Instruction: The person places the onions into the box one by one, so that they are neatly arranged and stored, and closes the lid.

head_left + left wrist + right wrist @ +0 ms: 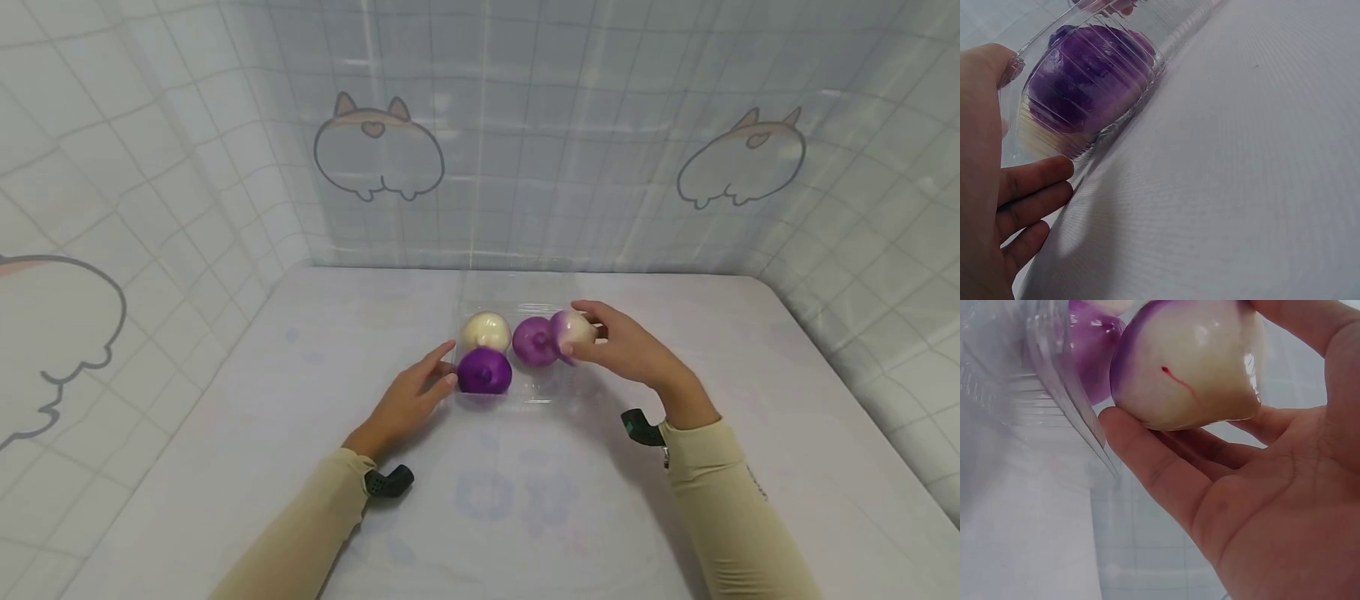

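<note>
A clear plastic box (555, 387) lies on the table with glossy onions in it. At its left are a pale cream onion (486, 327) and, in front, a dark purple onion (483, 372); a lighter purple onion (534, 342) sits further right. My right hand (626, 346) grips a purple-and-white onion (1191, 356) at the box's right side, close against the lighter purple one. A thin red line marks its pale skin. My left hand (412, 396) touches the box's left side, thumb and fingers spread and fairly straight beside the dark purple onion.
The white table (337, 333) has faint printed patterns. A tile-patterned curtain (525, 150) with cartoon animal drawings stands along the back and both sides. A transparent flap (517, 286) extends behind the box. Dark wrist devices (390, 482) are worn at both cuffs.
</note>
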Available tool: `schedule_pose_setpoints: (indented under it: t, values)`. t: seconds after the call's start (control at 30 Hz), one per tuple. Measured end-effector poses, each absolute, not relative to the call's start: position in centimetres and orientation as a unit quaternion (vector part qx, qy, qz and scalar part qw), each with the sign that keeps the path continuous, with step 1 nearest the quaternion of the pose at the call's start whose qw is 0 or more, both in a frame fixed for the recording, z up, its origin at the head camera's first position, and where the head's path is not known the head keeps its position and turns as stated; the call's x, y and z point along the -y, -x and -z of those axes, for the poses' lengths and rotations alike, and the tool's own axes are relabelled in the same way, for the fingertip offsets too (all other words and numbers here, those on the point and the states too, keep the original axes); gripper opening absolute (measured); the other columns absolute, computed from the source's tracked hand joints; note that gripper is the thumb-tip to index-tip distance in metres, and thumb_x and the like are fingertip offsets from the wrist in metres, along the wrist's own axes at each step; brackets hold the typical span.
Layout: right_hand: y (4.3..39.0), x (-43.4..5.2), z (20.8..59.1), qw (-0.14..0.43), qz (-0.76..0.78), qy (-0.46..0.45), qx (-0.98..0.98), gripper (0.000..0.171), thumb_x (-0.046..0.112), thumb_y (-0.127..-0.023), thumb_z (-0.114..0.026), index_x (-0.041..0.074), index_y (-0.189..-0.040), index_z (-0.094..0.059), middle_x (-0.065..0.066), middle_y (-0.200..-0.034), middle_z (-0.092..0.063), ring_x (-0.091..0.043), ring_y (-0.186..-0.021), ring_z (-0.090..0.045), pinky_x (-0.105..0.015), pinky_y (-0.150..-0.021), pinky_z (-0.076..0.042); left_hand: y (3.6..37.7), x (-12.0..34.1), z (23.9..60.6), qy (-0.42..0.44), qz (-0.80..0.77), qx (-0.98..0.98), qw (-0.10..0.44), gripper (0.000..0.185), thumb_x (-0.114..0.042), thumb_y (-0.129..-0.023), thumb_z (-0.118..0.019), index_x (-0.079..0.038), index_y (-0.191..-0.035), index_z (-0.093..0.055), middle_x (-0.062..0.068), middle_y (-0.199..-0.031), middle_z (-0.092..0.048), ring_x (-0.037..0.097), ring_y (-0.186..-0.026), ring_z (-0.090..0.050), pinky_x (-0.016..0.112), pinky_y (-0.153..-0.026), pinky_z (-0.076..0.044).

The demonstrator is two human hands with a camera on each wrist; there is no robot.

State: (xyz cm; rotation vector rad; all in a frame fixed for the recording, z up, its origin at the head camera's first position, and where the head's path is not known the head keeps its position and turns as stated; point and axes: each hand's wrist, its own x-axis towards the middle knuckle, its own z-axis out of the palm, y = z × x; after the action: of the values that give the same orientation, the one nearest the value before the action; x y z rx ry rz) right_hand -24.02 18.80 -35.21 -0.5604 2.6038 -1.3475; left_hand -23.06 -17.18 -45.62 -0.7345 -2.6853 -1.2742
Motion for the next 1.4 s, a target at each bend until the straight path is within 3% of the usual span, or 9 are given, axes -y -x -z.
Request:
schedule_pose_setpoints:
  t: [0.37,0.67,1.07,1.4]
  values:
    - [23.7,-18.1,35.2,0.079,0.415,0.216,-0.880,0.073,0.036,-0.090,-0.075,0.005,-0.148,-0.043,-0.012,-0.136,-0.055,-0.032,-0.121,-0.053,-0.043,-0.089,-0.051,23.1,17.2,45.6,0.239,0.415,0.877,0.035,0.060,-0.038,-0.104,-0.053,-0.022,-0.158,-0.032,0.004,-0.126,-0.067,0.027,-0.129,-0.053,0.054,-0.111,-0.034]
    - [23.6,-17.2,35.7,0.108,0.389,0.245,-0.882,0.061,0.036,-0.087,-0.078,0.014,-0.138,-0.054,-0.004,-0.115,-0.063,-0.024,-0.105,-0.056,-0.039,-0.084,-0.050,23.1,17.3,45.5,0.239,0.417,0.876,0.032,0.059,-0.036,-0.104,-0.053,-0.021,-0.158,-0.032,0.004,-0.125,-0.067,0.026,-0.129,-0.054,0.053,-0.111,-0.034]
    - [23.5,-16.7,35.8,0.106,0.376,0.252,-0.885,0.067,0.039,-0.087,-0.077,0.010,-0.142,-0.051,-0.007,-0.123,-0.060,-0.026,-0.111,-0.056,-0.040,-0.087,-0.051,23.4,17.4,45.4,0.237,0.418,0.877,0.031,0.060,-0.039,-0.104,-0.052,-0.021,-0.158,-0.032,0.006,-0.127,-0.066,0.028,-0.129,-0.053,0.054,-0.111,-0.034]
    - [22.8,-16.4,36.9,0.044,0.410,0.242,-0.878,0.067,0.036,-0.088,-0.078,0.009,-0.143,-0.052,-0.008,-0.129,-0.058,-0.026,-0.106,-0.056,-0.037,-0.079,-0.053,23.2,17.3,45.4,0.220,0.419,0.881,0.015,0.061,-0.045,-0.104,-0.052,-0.026,-0.158,-0.032,0.003,-0.128,-0.066,0.026,-0.131,-0.052,0.053,-0.112,-0.034]
